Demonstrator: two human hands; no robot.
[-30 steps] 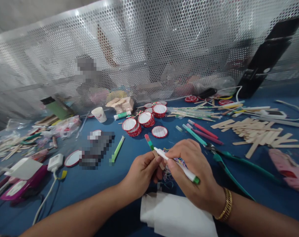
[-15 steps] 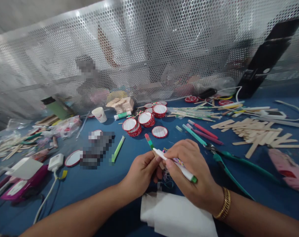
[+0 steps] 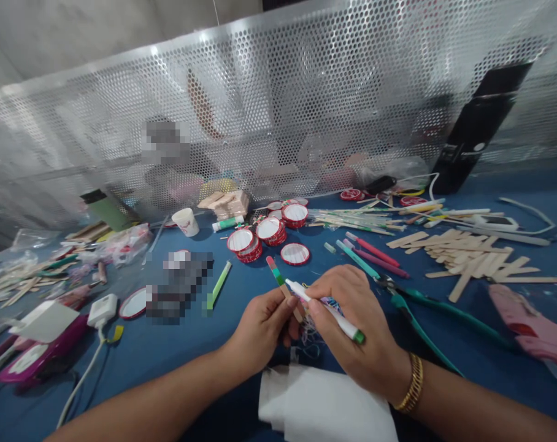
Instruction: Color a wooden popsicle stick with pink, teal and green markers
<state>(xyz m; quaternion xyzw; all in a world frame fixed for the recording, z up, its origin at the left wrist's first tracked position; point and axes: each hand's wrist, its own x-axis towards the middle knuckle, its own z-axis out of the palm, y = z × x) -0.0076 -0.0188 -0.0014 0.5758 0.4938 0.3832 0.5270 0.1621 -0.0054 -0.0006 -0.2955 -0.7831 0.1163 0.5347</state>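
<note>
In my left hand (image 3: 264, 325), closed at the fingertips, is a wooden craft stick (image 3: 277, 271) with red and green bands coloured on its upper end. My right hand (image 3: 354, 319), wearing a gold bracelet, grips a white marker (image 3: 336, 313) with a green end. The marker's tip is beside the stick, just below the green band; whether it touches I cannot tell. Tangled coloured thread (image 3: 311, 334) lies behind and under my hands. Below them is a folded white sheet (image 3: 329, 405).
Red-rimmed round pieces (image 3: 269, 230) are stacked ahead. Plain craft sticks (image 3: 483, 258), coloured markers (image 3: 375, 248) and teal-handled pliers (image 3: 426, 319) lie to the right. On the left are a light green marker (image 3: 219, 285), a white charger (image 3: 102, 310) and a paper cup (image 3: 185, 222). A perforated metal screen (image 3: 278, 110) stands behind.
The marker tip has drawn slightly away from the stick's green band. Both hands keep their holds. The whole view has shifted a little.
</note>
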